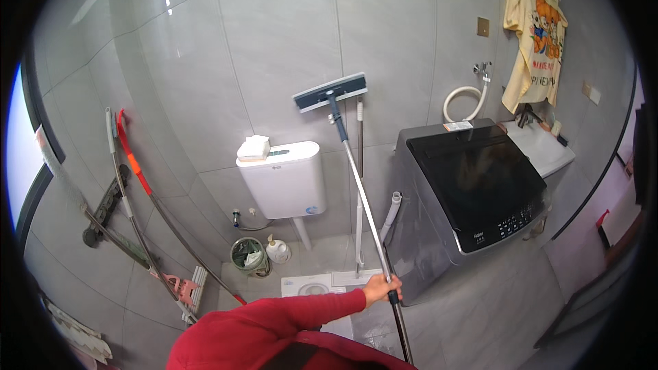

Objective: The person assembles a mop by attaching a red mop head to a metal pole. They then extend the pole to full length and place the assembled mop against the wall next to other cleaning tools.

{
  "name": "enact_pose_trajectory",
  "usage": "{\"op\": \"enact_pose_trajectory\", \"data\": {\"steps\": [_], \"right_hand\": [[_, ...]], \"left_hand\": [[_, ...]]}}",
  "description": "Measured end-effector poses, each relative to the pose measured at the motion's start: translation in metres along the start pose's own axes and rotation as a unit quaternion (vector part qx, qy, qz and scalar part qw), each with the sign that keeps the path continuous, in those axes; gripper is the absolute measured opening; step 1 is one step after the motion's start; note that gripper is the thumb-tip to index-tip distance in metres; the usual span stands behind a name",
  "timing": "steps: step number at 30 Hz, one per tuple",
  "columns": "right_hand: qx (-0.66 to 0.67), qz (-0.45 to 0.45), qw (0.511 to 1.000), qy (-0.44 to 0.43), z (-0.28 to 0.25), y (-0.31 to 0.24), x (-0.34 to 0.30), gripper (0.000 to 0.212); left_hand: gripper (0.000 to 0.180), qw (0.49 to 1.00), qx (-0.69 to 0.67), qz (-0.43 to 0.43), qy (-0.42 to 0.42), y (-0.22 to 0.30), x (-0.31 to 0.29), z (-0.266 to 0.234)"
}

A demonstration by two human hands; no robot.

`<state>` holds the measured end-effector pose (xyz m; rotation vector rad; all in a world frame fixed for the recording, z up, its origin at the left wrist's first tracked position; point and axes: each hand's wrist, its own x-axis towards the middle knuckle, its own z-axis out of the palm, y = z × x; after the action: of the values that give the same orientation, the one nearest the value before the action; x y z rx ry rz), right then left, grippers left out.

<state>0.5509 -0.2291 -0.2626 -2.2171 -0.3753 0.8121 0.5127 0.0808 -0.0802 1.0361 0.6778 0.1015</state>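
Observation:
My left hand (380,290), at the end of a red sleeve (312,310), is closed around the metal pole of a long-handled flat mop (367,207). The pole slants up and away from the lower edge. Its rectangular dark-blue head (336,90) with pale edges is raised in front of the grey tiled wall (281,41), above and right of the toilet cistern. Whether the head touches the tiles, I cannot tell. My right hand is not in view; the pole's lower end runs out of the picture.
A white cistern (284,181) carries a tissue pack (254,148). Right of the pole stands a dark washing machine (473,185), with a washbasin (541,147) beyond. A bin (248,255) and white bottle (277,250) sit on the floor. Several long-handled cleaning tools (140,175) lean at left.

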Motion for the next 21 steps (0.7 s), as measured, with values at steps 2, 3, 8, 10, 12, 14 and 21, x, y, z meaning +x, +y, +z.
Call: {"op": "enact_pose_trajectory", "data": {"steps": [2, 3, 8, 10, 12, 14, 21], "right_hand": [[-0.022, -0.025, 0.999, 0.022, -0.004, 0.006, 0.002, 0.020], [-0.037, -0.064, 0.996, 0.056, -0.009, 0.008, 0.003, 0.020], [-0.043, -0.515, 0.815, 0.262, -0.014, -0.066, 0.012, 0.021], [0.080, -0.396, 0.898, 0.174, 0.015, -0.151, -0.001, 0.022], [0.142, -0.326, 0.932, 0.072, 0.036, -0.138, 0.034, 0.028], [0.178, -0.299, 0.936, -0.052, 0.047, -0.132, 0.049, 0.039], [-0.052, -0.198, 0.949, -0.241, 0.082, -0.123, 0.026, 0.028]], "left_hand": [[0.013, 0.999, -0.021, 0.030, -0.019, -0.018, -0.016, -0.006], [0.014, 0.998, -0.022, 0.054, -0.031, -0.017, -0.027, -0.005], [0.022, 0.981, 0.096, 0.165, 0.019, -0.003, -0.060, -0.011], [0.024, 0.968, 0.142, 0.199, 0.058, -0.006, -0.059, -0.022], [0.035, 0.967, 0.097, 0.232, 0.030, 0.001, -0.072, -0.032], [0.043, 0.951, 0.102, 0.292, 0.025, 0.021, -0.095, -0.053], [0.049, 0.881, -0.285, 0.370, -0.072, 0.095, -0.192, -0.132]]}}
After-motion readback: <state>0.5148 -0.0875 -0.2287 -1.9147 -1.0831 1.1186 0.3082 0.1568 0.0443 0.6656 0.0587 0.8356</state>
